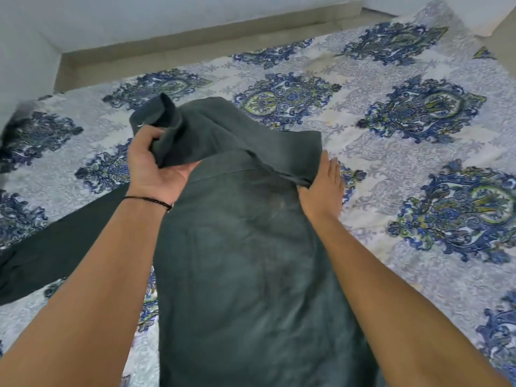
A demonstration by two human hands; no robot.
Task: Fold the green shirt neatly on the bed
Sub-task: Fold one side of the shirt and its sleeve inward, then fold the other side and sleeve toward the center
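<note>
A dark green shirt [245, 261] lies lengthwise on the bed, running from the frame's bottom edge up to the middle. Its upper end is lifted and doubled back toward me. My left hand [153, 163] grips the left corner of that raised part, thumb on top and fingers under the cloth. My right hand [324, 188] pinches the folded edge on the right side, with its fingers mostly tucked under the fabric. One sleeve [55, 247] stretches out flat to the left across the bed.
The bed carries a white sheet [405, 169] with blue and green ornamental medallions. Beyond its far edge are a strip of beige floor [195, 48] and pale walls [111, 15]. A black thread band circles my left wrist.
</note>
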